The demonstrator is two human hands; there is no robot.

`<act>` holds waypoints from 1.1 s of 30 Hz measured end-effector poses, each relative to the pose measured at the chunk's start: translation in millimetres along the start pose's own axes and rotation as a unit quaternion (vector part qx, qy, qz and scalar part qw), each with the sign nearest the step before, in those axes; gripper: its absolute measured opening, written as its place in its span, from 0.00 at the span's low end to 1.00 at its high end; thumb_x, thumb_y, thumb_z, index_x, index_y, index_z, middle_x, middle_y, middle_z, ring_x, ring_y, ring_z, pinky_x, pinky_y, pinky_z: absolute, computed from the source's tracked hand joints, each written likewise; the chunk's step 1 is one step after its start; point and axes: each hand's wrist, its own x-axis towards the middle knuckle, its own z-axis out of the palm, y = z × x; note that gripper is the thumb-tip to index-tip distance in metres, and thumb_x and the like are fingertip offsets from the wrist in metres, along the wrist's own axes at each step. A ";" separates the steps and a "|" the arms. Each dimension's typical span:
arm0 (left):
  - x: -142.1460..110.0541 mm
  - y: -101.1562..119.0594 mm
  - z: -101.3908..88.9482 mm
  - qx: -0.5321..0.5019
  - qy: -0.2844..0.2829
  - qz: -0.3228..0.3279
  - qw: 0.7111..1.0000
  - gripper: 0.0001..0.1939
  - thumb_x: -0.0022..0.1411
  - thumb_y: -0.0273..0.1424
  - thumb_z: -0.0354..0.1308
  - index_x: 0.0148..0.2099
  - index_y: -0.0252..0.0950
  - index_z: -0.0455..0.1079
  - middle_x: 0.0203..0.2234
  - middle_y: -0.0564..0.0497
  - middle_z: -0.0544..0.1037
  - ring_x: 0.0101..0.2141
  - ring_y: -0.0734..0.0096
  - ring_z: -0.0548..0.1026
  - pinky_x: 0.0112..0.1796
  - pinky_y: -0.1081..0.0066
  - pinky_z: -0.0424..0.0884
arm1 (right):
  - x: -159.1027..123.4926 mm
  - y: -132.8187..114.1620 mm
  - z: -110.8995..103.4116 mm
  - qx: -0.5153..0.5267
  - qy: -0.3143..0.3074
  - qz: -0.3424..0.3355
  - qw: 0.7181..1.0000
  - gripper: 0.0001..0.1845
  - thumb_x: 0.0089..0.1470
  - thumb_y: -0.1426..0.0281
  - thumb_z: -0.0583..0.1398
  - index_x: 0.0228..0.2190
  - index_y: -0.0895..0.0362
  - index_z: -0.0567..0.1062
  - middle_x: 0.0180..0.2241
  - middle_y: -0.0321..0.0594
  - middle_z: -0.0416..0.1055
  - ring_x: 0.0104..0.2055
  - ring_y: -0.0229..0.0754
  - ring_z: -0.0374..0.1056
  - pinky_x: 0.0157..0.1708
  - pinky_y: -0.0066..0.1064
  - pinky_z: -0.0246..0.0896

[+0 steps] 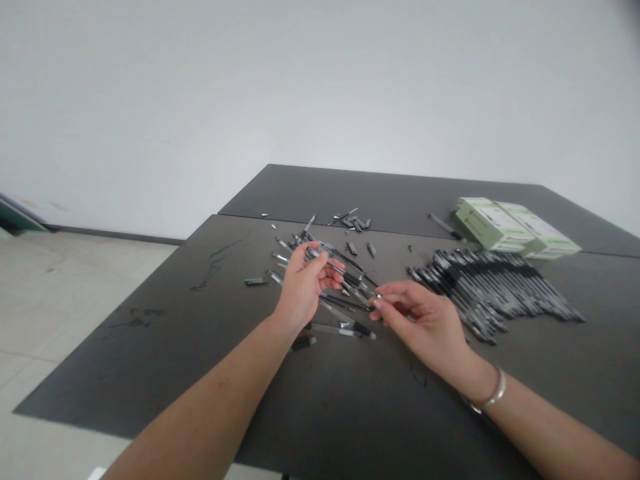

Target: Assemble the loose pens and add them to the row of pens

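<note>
My left hand [304, 283] is closed around one end of a clear black-tipped pen [350, 279], held just above the dark table [200, 347]. My right hand [423, 319] pinches the pen's other end with thumb and forefinger; a silver bangle [493, 395] sits on that wrist. Under and behind the hands lies a loose scatter of several pens and pen parts [320, 257]. One more pen [343, 329] rests on the table between my wrists.
A large ordered heap of black pens [500, 290] lies at the right. Behind it are two green-and-white boxes [515, 228]. Small caps [356, 221] lie farther back. The table's left edge drops to a tiled floor [45, 313].
</note>
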 end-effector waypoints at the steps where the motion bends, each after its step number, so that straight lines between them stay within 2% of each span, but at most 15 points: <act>1: 0.1 0.1 -0.1 0.000 0.001 0.000 1.000 0.16 0.56 0.29 0.59 0.45 0.38 0.57 0.25 0.49 0.77 0.20 0.71 0.74 0.22 0.74 0.68 | -0.2 0.4 -0.2 -0.006 -0.001 -0.001 1.000 0.07 0.53 0.68 0.62 0.36 0.56 0.73 0.27 0.38 0.77 0.27 0.38 0.75 0.26 0.25 0.71; 20: -0.9 0.9 1.3 0.010 -0.002 0.012 1.000 0.16 0.57 0.30 0.58 0.45 0.38 0.57 0.25 0.50 0.77 0.20 0.71 0.74 0.21 0.75 0.69 | -0.6 4.5 -1.3 -0.026 0.000 -0.018 0.999 0.07 0.53 0.67 0.61 0.36 0.56 0.74 0.29 0.40 0.77 0.27 0.39 0.75 0.26 0.27 0.70; 33: -5.8 0.2 4.6 0.019 -0.030 0.025 0.999 0.19 0.56 0.32 0.60 0.47 0.39 0.56 0.25 0.51 0.77 0.20 0.70 0.75 0.22 0.73 0.71 | 1.0 4.1 0.4 -0.039 -0.009 0.017 0.999 0.06 0.54 0.67 0.61 0.34 0.55 0.71 0.27 0.37 0.77 0.27 0.39 0.75 0.27 0.26 0.68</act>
